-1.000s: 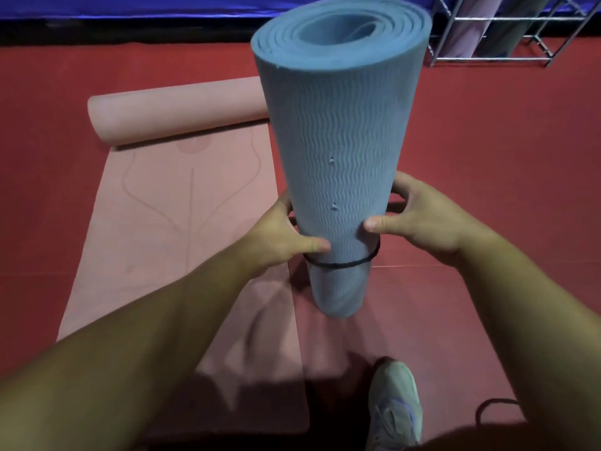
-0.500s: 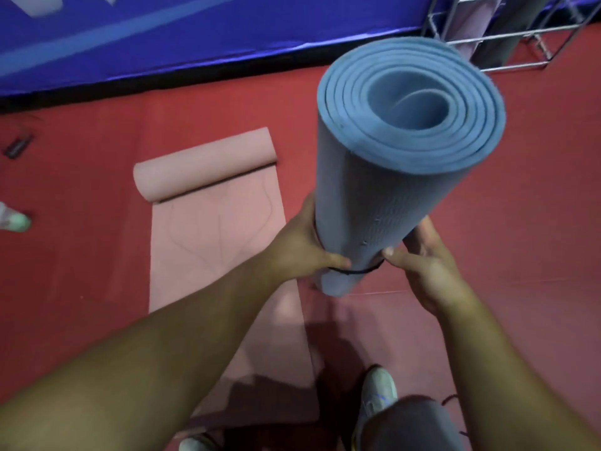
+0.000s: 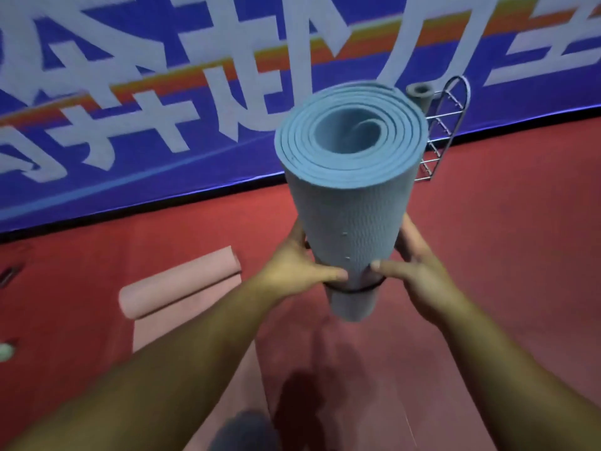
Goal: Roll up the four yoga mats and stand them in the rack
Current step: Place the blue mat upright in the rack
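A rolled blue yoga mat (image 3: 353, 203) stands upright in the air, off the red floor, its open spiral end facing me. My left hand (image 3: 297, 268) and my right hand (image 3: 411, 268) grip its lower part from both sides, thumbs in front. A black elastic band (image 3: 356, 289) circles the roll just under my thumbs. A pink mat (image 3: 182, 284), partly rolled, lies on the floor at the left. Behind the blue roll stands the wire rack (image 3: 445, 125), holding a dark grey rolled mat (image 3: 420, 94).
A blue banner wall (image 3: 130, 125) with large white characters runs along the back. The red floor (image 3: 504, 239) stretches to the right of the rack. A pale shoe tip (image 3: 6, 351) shows at the left edge.
The blue roll has been lifted off the floor and carried higher. My view has risen toward the banner and the rack, and the pink mat now sits lower left.
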`<act>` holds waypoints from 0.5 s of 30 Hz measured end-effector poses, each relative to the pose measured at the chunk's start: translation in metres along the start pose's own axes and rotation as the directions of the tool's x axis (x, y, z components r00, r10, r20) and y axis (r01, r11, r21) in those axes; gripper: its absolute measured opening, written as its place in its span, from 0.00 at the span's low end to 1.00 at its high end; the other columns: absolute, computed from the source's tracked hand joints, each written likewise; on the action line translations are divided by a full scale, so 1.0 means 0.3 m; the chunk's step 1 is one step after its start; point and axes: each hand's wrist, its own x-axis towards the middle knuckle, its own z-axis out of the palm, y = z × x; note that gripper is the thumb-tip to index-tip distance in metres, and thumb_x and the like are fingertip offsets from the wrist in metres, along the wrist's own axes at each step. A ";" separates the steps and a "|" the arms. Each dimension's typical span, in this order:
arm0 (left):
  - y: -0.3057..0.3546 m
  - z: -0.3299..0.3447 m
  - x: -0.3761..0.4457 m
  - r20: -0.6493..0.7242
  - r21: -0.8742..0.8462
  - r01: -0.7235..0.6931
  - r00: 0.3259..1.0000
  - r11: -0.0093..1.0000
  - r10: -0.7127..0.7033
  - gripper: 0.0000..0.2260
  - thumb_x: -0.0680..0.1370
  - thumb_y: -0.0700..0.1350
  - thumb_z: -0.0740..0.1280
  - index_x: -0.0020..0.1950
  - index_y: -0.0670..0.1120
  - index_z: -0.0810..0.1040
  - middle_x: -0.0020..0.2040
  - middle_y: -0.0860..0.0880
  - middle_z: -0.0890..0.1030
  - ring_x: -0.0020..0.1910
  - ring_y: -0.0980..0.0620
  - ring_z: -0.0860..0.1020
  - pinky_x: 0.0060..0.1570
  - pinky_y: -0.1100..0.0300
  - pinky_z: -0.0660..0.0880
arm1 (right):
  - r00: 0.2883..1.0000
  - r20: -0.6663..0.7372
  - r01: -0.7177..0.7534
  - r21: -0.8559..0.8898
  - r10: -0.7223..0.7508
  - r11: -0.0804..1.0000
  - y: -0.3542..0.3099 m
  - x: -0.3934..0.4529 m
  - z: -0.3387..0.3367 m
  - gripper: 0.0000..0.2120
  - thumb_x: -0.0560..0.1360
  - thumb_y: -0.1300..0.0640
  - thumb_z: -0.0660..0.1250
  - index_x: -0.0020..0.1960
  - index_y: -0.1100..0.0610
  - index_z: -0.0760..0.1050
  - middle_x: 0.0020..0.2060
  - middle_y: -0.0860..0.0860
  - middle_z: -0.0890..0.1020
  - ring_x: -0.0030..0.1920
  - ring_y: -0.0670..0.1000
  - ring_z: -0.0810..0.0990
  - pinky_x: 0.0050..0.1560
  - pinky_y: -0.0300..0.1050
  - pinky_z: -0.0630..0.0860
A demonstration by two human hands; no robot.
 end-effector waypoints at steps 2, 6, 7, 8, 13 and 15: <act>0.024 -0.016 0.076 -0.020 0.038 0.007 1.000 0.999 -0.007 0.42 0.54 0.51 0.84 0.66 0.47 0.75 0.58 0.51 0.83 0.59 0.53 0.81 0.56 0.54 0.81 | 1.000 -0.012 0.016 -0.022 -0.016 1.000 -0.036 0.075 -0.030 0.49 0.63 0.68 0.71 0.80 0.50 0.58 0.74 0.43 0.71 0.74 0.45 0.67 0.73 0.49 0.66; -0.001 -0.053 0.245 -0.054 0.076 0.029 0.998 0.997 -0.025 0.37 0.54 0.55 0.84 0.58 0.42 0.80 0.49 0.47 0.86 0.50 0.50 0.83 0.49 0.51 0.82 | 1.000 -0.004 -0.018 -0.080 0.018 0.997 -0.008 0.237 -0.077 0.51 0.65 0.69 0.74 0.81 0.48 0.56 0.74 0.43 0.70 0.75 0.43 0.67 0.74 0.61 0.65; -0.011 -0.054 0.293 -0.064 0.067 0.023 0.998 0.997 -0.019 0.36 0.53 0.55 0.83 0.57 0.41 0.80 0.48 0.47 0.85 0.47 0.52 0.83 0.45 0.55 0.81 | 0.999 -0.003 -0.041 -0.097 0.040 0.994 0.013 0.280 -0.096 0.50 0.66 0.71 0.75 0.81 0.47 0.56 0.74 0.42 0.71 0.74 0.42 0.67 0.74 0.62 0.66; -0.024 -0.049 0.350 -0.063 0.048 0.016 0.998 0.999 -0.013 0.36 0.53 0.54 0.82 0.56 0.40 0.80 0.47 0.47 0.85 0.46 0.53 0.82 0.43 0.58 0.79 | 0.998 -0.004 -0.064 -0.120 0.064 0.991 0.039 0.324 -0.121 0.50 0.68 0.73 0.75 0.80 0.47 0.57 0.73 0.41 0.72 0.74 0.42 0.68 0.73 0.62 0.68; -0.089 -0.007 0.791 -0.022 -0.008 0.064 0.998 0.998 -0.064 0.37 0.52 0.50 0.83 0.58 0.39 0.80 0.48 0.48 0.86 0.49 0.51 0.84 0.43 0.61 0.79 | 0.992 -0.070 -0.121 -0.192 0.109 0.974 0.133 0.657 -0.294 0.46 0.71 0.76 0.71 0.80 0.47 0.58 0.71 0.39 0.74 0.73 0.41 0.69 0.72 0.56 0.70; -0.090 0.008 1.005 0.002 -0.007 0.093 0.996 0.996 -0.093 0.36 0.51 0.50 0.83 0.56 0.40 0.81 0.47 0.47 0.87 0.50 0.48 0.85 0.44 0.59 0.81 | 0.990 -0.086 -0.128 -0.222 0.111 0.967 0.137 0.837 -0.378 0.48 0.69 0.71 0.72 0.80 0.44 0.57 0.73 0.38 0.72 0.74 0.41 0.67 0.74 0.58 0.67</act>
